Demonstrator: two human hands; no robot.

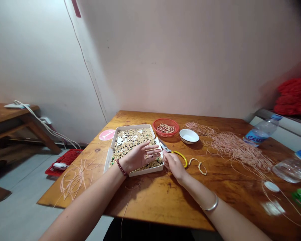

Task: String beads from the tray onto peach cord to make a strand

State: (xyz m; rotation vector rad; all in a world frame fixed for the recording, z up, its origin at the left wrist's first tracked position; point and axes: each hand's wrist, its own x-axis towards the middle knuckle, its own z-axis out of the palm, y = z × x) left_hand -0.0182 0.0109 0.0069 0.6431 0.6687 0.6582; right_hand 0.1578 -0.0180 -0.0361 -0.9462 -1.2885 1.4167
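Note:
My left hand (143,155) is held palm up over the white tray (134,173), its fingers stretched out. A few pale beads (146,156) appear to lie on its fingers. The tray holds a spread of small beads (132,138), mostly cream with dark and some green ones. At the tray's right edge, my right hand (174,164) has thumb and fingers pinched together; what they hold is too small to make out. Just behind it lie scissors with yellow handles (182,158), partly hidden by the hand. A strung loop of cream beads (202,168) rests to its right.
Behind the tray stand a red basket (166,120) with bead strings and a white bowl (189,135). Pink cord (240,147) is heaped at right, near a bottle (262,130). Loose cord (74,180) and a round pink card (106,135) lie at left.

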